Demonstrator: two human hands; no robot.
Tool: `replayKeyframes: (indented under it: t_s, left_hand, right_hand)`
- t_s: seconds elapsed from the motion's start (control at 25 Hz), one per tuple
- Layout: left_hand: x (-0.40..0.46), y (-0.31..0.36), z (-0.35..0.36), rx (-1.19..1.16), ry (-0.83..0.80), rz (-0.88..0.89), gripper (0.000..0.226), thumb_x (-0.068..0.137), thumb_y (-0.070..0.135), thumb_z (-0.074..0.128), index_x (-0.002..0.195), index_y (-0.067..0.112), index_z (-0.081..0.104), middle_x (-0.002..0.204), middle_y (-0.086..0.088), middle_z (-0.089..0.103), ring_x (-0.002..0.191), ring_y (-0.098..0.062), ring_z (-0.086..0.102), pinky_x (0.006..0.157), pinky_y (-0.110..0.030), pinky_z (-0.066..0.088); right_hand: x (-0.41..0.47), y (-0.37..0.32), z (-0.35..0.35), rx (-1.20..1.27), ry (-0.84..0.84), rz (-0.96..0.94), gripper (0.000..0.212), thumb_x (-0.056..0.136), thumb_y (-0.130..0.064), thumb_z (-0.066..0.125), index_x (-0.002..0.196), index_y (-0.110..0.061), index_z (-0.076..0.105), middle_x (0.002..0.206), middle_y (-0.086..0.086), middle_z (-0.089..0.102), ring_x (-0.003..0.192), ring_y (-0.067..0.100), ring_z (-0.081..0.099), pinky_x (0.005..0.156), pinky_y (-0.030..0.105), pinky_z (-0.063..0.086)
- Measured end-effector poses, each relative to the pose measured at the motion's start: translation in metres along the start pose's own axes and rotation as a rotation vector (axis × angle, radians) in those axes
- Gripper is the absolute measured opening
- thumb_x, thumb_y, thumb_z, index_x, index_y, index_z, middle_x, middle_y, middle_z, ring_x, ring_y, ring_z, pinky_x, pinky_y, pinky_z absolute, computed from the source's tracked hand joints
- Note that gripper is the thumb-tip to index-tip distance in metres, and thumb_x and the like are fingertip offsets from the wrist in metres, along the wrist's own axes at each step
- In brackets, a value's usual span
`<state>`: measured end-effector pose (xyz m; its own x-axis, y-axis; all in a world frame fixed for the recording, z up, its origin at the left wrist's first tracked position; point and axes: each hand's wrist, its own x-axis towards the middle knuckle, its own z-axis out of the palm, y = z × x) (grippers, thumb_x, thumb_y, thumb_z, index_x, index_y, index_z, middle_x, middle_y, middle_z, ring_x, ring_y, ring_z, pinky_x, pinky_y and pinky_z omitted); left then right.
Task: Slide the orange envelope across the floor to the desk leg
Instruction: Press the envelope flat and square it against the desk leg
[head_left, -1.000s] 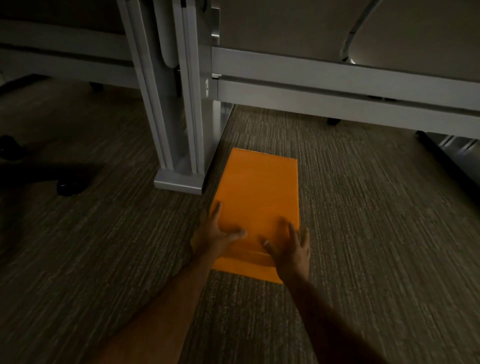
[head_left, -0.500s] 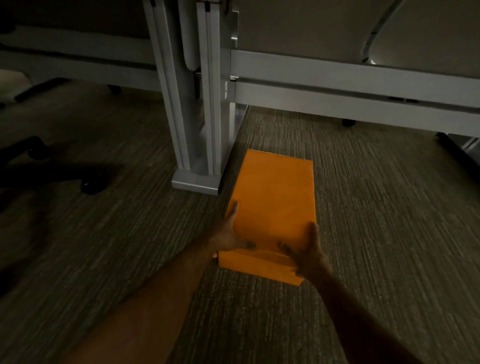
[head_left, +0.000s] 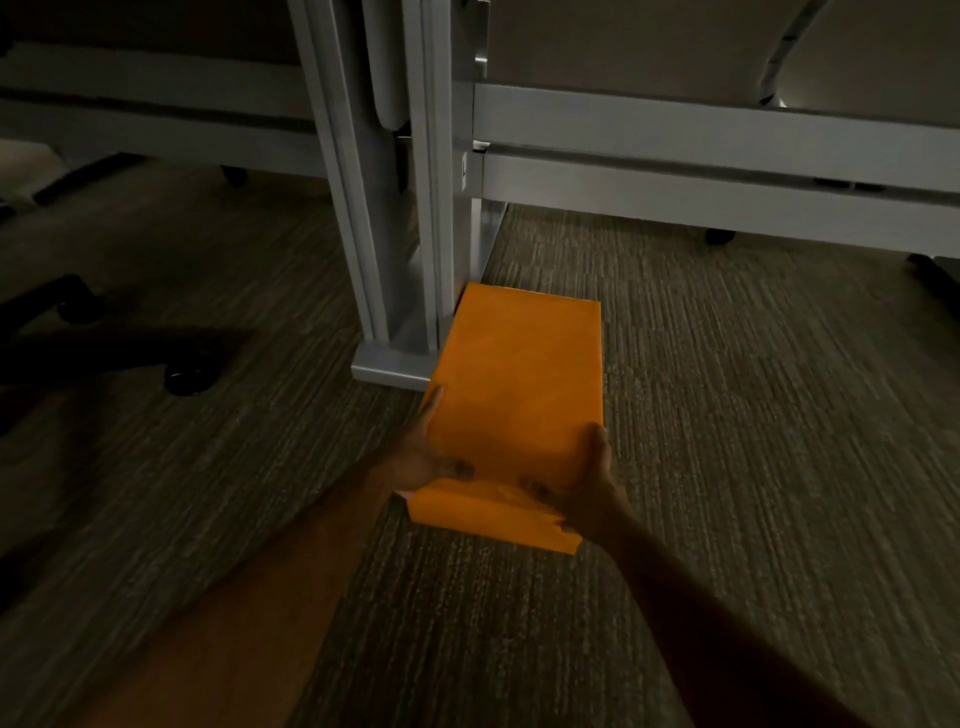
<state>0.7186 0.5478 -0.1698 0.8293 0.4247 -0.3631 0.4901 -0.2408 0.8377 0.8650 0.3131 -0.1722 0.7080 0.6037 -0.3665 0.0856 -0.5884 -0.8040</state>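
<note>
The orange envelope lies on the dark carpet, its long side running away from me. Its far left corner sits right beside the grey desk leg and the leg's flat foot. My left hand grips the envelope's near left edge, thumb on top. On the near right edge, my right hand does the same, thumb on top and fingers around the side. The near end of the envelope shows a folded flap between my hands.
Grey desk rails run across the back. Black chair legs with a caster stand on the left. A small black foot sits under the right rail. Striped carpet stretches to the right.
Both hands shifted from lying flat on top of the envelope to gripping its side edges. The envelope has slid forward, closer to the desk leg's foot.
</note>
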Motion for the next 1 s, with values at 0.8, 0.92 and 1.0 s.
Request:
replayKeyframes:
  t_s: [0.8,0.92,1.0]
  left_hand:
    - [-0.009,0.002,0.043,1.006,0.125,0.229,0.065,0.106,0.049,0.023,0.154,0.040,-0.020,0.162,0.000,-0.032,0.148,-0.025,-0.031,0.122,-0.046,-0.009]
    - [-0.007,0.005,0.041,1.009,0.125,0.178,0.064,0.106,0.050,0.023,0.152,0.044,-0.021,0.161,0.001,-0.033,0.147,-0.024,-0.031,0.121,-0.047,-0.010]
    - [-0.006,0.007,0.043,0.995,0.127,0.160,0.064,0.106,0.051,0.024,0.155,0.044,-0.016,0.163,0.001,-0.030,0.148,-0.023,-0.028,0.121,-0.048,-0.009]
  right_hand:
    - [0.012,-0.011,-0.010,-0.152,-0.065,-0.176,0.143,0.071,-0.034,0.088,0.151,-0.013,-0.029,0.166,0.018,0.004,0.149,0.041,0.024,0.114,0.054,0.037]
    - [0.010,-0.016,-0.013,-0.218,-0.053,-0.040,0.141,0.069,-0.056,0.083,0.153,-0.029,-0.027,0.166,0.019,-0.005,0.150,0.046,0.014,0.113,0.061,0.033]
    - [0.003,-0.016,-0.005,-0.522,0.009,-0.081,0.121,0.077,-0.072,0.063,0.154,-0.035,-0.023,0.164,0.017,-0.023,0.152,0.044,-0.007,0.116,0.064,0.024]
